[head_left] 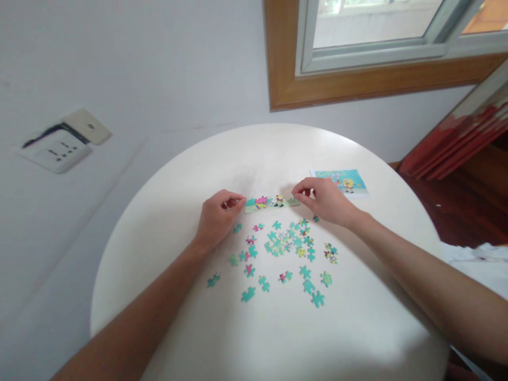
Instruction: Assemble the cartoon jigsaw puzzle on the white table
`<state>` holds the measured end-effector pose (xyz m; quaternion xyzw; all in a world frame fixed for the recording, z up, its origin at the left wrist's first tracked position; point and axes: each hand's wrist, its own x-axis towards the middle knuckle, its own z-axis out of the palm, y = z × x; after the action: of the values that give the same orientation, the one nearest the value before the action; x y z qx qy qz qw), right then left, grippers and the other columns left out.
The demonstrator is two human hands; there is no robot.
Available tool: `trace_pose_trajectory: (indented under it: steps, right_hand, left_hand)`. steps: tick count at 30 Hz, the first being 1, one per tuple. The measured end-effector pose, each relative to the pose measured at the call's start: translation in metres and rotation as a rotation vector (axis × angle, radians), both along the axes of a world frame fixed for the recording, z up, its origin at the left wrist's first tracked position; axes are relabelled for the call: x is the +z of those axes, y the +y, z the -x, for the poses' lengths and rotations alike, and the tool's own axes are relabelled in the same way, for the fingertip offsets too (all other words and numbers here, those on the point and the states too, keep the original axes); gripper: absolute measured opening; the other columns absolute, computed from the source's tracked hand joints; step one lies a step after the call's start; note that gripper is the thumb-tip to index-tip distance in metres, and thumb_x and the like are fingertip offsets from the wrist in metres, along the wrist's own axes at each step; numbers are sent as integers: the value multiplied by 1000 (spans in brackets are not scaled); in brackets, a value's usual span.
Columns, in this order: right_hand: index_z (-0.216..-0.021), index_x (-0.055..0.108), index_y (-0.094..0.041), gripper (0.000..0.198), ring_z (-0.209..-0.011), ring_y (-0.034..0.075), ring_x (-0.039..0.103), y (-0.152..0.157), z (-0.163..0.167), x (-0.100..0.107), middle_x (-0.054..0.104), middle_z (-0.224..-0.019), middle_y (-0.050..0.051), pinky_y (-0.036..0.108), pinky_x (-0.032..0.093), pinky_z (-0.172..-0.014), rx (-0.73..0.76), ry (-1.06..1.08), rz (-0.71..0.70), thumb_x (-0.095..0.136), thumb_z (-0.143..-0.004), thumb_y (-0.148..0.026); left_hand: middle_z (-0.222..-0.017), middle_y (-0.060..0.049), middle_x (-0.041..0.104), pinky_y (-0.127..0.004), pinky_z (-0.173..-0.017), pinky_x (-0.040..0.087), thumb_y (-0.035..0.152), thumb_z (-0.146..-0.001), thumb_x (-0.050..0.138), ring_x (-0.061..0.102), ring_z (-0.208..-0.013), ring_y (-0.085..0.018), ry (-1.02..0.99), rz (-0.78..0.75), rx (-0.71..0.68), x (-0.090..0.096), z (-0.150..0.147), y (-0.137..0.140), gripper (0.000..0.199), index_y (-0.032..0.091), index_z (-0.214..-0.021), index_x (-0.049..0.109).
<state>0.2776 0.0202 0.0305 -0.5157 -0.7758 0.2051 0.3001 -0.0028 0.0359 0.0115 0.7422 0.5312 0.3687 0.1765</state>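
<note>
Working across the round white table (273, 344), you have only a small share of the jigsaw joined, as far as the view shows. Your two forearms reach in from either side, with the left hand (219, 214) at one end of the assembled section and the right hand (320, 200) at the other. The left thumb and forefinger are drawn close together at the near-side corner; the right ones are curled in the same way at the opposite end. Whether either pair is gripping the cardboard or only resting against it, you cannot tell from here.

In front of your hands lies the largest share of what is left: a broad scatter of loose pieces (277, 246), mostly teal, thickest in the middle and thinning outward. Beyond your right wrist lies the picture card (358, 181), partly covered by that hand and showing a similar teal and yellow scene.

Smaller than the card is what looks done: the joined strip (262, 203), a narrow band lying flat between your fingertips. Smallest are the stray bits, such as the pink piece (250, 270) below the left of the scatter, unattached to the strip.
</note>
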Motion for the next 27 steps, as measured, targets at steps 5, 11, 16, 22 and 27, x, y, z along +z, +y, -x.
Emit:
trace_pose_trajectory:
  steps: [5, 11, 16, 22, 27]
  right_hand:
    - [-85, 70, -21, 15, -72, 15, 60, 0, 0, -1, 72, -85, 4, 33, 43, -68, 7, 4, 2, 55, -85, -20]
    - [-85, 70, -21, 15, -72, 16, 60, 0, 0, 0, 72, -85, 4, 33, 44, -68, 25, 0, 21, 55, -84, -19]
    - [-84, 71, -20, 16, -70, 15, 59, 0, -1, 0, 71, -82, 4, 32, 44, -67, 51, -13, 26, 56, -83, -17]
    - [-84, 72, -19, 16, -70, 15, 60, 0, -1, 0, 71, -81, 4, 32, 44, -67, 61, -27, 18, 56, -83, -16]
    - [-85, 72, -20, 16, -71, 15, 59, 1, -2, -1, 71, -82, 4, 32, 44, -67, 62, -42, 33, 56, -83, -17]
  left_hand:
    - [-76, -1, 67, -27, -67, 43, 30, -84, 63, 55, -68, -14, 5, 9, -6, 1, 0, -1, 16, 18, -85, 75]
    - [-76, -1, 67, -27, -66, 44, 31, -83, 63, 55, -67, -14, -2, 16, -8, 1, 0, 0, 17, 18, -84, 74]
    - [-76, -2, 67, -27, -66, 44, 31, -83, 64, 54, -67, -14, 3, 20, -8, 0, 0, 0, 17, 18, -85, 75]
    - [-76, -1, 67, -28, -66, 43, 31, -84, 63, 55, -67, -14, 8, 15, -15, 0, 0, 0, 17, 18, -85, 75]
    - [-76, -1, 68, -28, -66, 44, 31, -83, 63, 56, -67, -14, 9, 22, -20, 1, -1, 0, 17, 18, -84, 75]
